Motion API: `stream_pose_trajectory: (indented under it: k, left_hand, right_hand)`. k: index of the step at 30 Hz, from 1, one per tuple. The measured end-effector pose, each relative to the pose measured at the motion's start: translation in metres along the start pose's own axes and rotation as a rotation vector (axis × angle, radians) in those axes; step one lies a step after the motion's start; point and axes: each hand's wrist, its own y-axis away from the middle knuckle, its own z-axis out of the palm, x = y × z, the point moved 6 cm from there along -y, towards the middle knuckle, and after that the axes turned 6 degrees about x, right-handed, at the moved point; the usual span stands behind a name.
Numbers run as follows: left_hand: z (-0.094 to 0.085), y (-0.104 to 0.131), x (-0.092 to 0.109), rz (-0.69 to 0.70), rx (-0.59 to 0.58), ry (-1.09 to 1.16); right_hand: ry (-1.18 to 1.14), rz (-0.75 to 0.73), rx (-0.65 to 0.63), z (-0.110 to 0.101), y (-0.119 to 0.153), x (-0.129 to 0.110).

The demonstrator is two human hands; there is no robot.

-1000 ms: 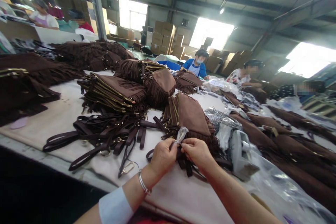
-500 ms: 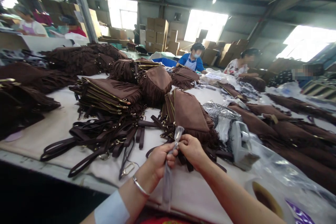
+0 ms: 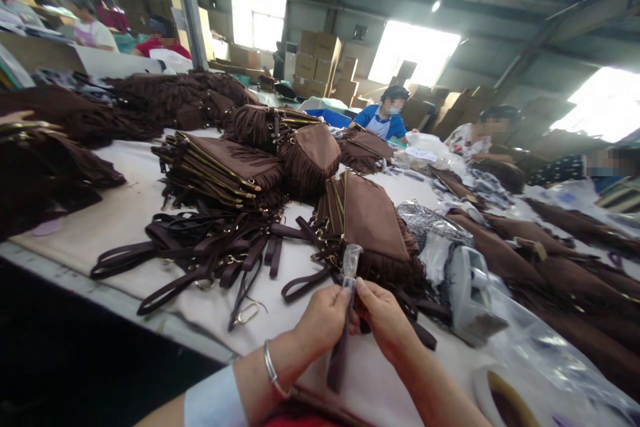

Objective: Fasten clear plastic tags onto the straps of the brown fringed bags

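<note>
A narrow clear plastic sleeve (image 3: 352, 260) is pinched between both hands above the front of the table. Its open-looking top points up and away; the lower part hangs down with something dark brown and strip-like inside. My left hand (image 3: 320, 320), with a silver bangle at the wrist, closes on the sleeve from the left. From the right, my right hand (image 3: 385, 320) grips it with thumb and fingers. Just beyond stands a group of brown fringed bags (image 3: 373, 220) with gold zips. Brown straps (image 3: 235, 247) with metal clips lie in a heap to the left.
A tape dispenser (image 3: 473, 293) stands right of my hands, with a tape roll (image 3: 505, 400) nearer me. Clear plastic bags and more brown bags (image 3: 555, 267) cover the right side. A stack of fringed bags (image 3: 225, 167) lies behind the straps. Co-workers sit across the table.
Both hands have moved slightly right and down with the sleeve, which is straighter, and its lower part looks darker brown. The whole view has also shifted a little.
</note>
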Motion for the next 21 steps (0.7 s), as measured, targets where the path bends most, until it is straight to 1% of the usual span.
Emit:
stream_pose_trajectory:
  k: [2, 3, 4, 5, 7, 8, 10, 11, 13, 16, 18, 19, 21]
  left_hand:
    - [-0.005, 0.0, 0.005, 0.142, -0.012, -0.171]
    - [-0.009, -0.002, 0.006, 0.153, 0.009, -0.207]
    - [-0.014, -0.005, 0.005, 0.114, 0.039, -0.195]
    - [-0.018, -0.008, 0.002, 0.04, 0.062, -0.141]
    - [-0.02, -0.015, -0.002, -0.107, 0.058, 0.029]
    - [-0.019, -0.017, -0.003, -0.146, 0.048, 0.105]
    - [-0.018, -0.021, -0.001, -0.15, 0.054, 0.156]
    - [-0.019, -0.021, 0.001, -0.122, 0.086, 0.12]
    - [-0.025, -0.021, 0.009, -0.001, 0.172, -0.044]
    - [-0.027, -0.014, 0.032, 0.308, 0.261, -0.399]
    - [-0.022, -0.008, 0.046, 0.504, 0.27, -0.615]
    - [-0.017, -0.006, 0.051, 0.578, 0.258, -0.706]
    - [-0.009, -0.002, 0.057, 0.678, 0.223, -0.84]
  right_hand:
    - [-0.065, 0.011, 0.0, -0.002, 0.005, -0.002]
    - [-0.091, 0.024, 0.009, -0.003, 0.007, -0.003]
    - [-0.113, 0.043, 0.016, -0.004, 0.008, -0.004]
    - [-0.135, 0.069, 0.012, -0.004, 0.008, -0.004]
    - [-0.171, 0.109, -0.006, -0.001, 0.009, -0.004]
    - [-0.173, 0.112, -0.009, 0.0, 0.009, -0.004]
    - [-0.128, 0.092, 0.008, 0.0, 0.009, -0.003]
    - [-0.073, 0.069, 0.025, 0.0, 0.008, -0.003]
    - [0.098, -0.004, 0.063, -0.002, 0.007, -0.005]
    - [0.419, -0.204, 0.141, -0.003, 0.007, -0.019]
    - [0.614, -0.392, 0.205, -0.001, 0.011, -0.031]
    - [0.693, -0.495, 0.234, 0.001, 0.014, -0.036]
    - [0.811, -0.689, 0.272, 0.006, 0.021, -0.043]
